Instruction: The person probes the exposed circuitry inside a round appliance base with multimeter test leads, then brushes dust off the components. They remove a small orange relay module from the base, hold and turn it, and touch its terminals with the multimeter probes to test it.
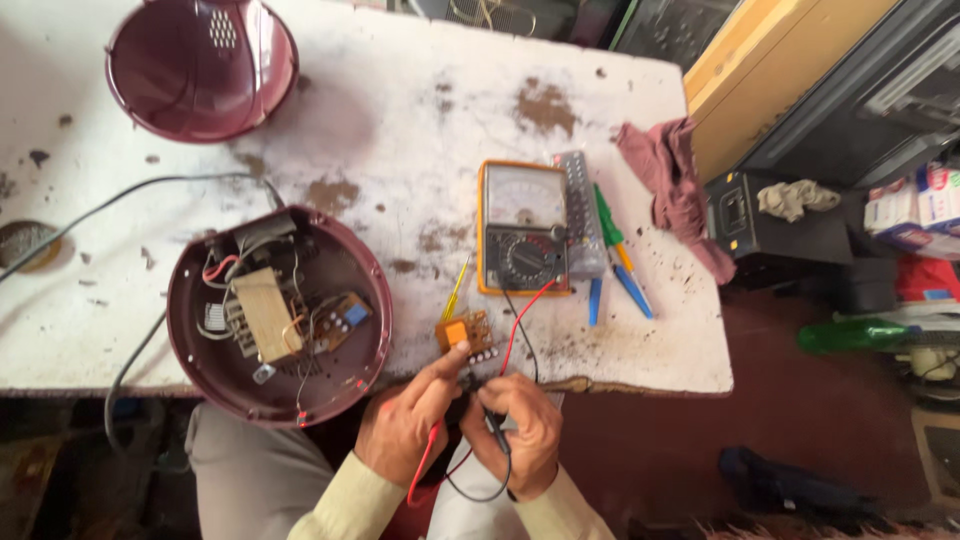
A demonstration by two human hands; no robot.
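Both of my hands sit at the table's near edge, sleeves coming up from the bottom of the view. My left hand (405,418) is curled, its forefinger stretched up and right to press on the small orange circuit board (465,333), with the red probe (432,445) tucked through its closed fingers. My right hand (520,430) is closed in a pen-like pinch on the black probe (492,425), which runs from lower right up toward the board; I cannot make out its tip behind my fingers. That board lies flat just beyond my fingertips, its long axis tilted up to the right. Red and black leads (522,322) climb to the orange-cased analog multimeter (523,228). Left of my hands lies the opened maroon round housing (278,315) with its transformer (265,313); its near rim overhangs the white table (400,130).
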